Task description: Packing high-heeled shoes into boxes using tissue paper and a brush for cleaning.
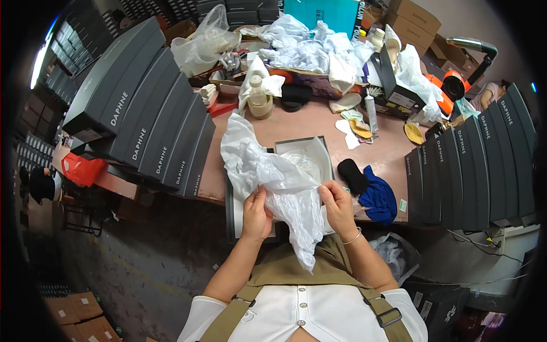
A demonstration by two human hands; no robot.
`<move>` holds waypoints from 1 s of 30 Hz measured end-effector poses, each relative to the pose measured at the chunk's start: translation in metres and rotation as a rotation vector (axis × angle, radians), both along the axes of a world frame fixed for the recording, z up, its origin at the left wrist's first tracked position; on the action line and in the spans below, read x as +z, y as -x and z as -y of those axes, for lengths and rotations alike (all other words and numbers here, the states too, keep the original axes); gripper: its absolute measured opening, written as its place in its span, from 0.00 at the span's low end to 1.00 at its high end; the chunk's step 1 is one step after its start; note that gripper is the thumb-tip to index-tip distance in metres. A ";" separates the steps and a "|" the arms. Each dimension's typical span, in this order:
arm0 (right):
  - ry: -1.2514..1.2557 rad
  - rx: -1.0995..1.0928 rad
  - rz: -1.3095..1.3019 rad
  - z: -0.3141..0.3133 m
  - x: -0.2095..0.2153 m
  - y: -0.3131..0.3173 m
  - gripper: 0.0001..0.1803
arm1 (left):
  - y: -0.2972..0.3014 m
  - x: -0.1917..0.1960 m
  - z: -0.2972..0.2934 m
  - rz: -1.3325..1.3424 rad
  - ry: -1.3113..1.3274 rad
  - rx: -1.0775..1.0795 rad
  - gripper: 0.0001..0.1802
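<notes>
White tissue paper [273,176] bunched over the open shoe box [327,149] at the table's near edge, one end hanging toward my lap. My left hand [256,214] fingers pinched shut on its lower left side, my right hand [337,204] clamped on its right edge. Blue cloth [379,198] and black sock [352,174] just right. Dark box stacks [149,114] flank the pink table [296,122].

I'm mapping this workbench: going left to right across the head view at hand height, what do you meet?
Red plastic bag → left stack of dark boxes → left hand → white tissue paper → right hand → blue cloth → right row of dark boxes.
</notes>
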State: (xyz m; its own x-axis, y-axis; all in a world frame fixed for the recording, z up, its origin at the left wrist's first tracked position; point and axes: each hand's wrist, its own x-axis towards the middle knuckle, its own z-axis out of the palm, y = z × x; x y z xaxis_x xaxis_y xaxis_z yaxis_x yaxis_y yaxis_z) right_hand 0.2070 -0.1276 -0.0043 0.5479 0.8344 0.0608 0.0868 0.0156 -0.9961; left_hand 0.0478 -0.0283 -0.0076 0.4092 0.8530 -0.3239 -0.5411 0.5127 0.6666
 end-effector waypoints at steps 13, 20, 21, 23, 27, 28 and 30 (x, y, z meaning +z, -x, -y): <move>0.412 -0.509 0.828 0.107 -0.025 -0.232 0.11 | 0.022 -0.006 -0.059 0.019 -0.054 0.209 0.18; 0.283 -0.214 0.929 0.039 0.030 -0.169 0.33 | -0.013 -0.009 -0.023 0.066 -0.055 0.123 0.19; 0.383 0.018 0.628 0.020 0.067 -0.119 0.38 | -0.014 -0.010 -0.017 0.048 -0.035 0.092 0.20; 0.138 0.407 0.560 -0.006 0.040 -0.072 0.34 | -0.019 -0.014 -0.010 0.128 -0.008 0.025 0.22; 0.092 0.499 0.486 -0.024 0.028 -0.028 0.16 | -0.003 0.001 -0.014 0.052 -0.066 0.038 0.25; 0.109 0.493 0.557 -0.020 0.029 -0.024 0.16 | -0.001 -0.005 -0.021 -0.007 -0.042 0.047 0.25; 0.133 0.475 0.708 -0.015 0.034 -0.021 0.15 | 0.007 -0.004 -0.043 0.038 0.113 0.033 0.23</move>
State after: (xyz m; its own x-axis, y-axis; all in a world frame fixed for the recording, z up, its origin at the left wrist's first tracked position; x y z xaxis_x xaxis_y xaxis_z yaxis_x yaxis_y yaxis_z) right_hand 0.2281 -0.1125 0.0301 0.0091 0.9899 0.1415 0.7015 0.0945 -0.7064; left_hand 0.0412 0.0143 -0.0118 0.3955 0.8250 -0.4037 -0.5828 0.5651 0.5839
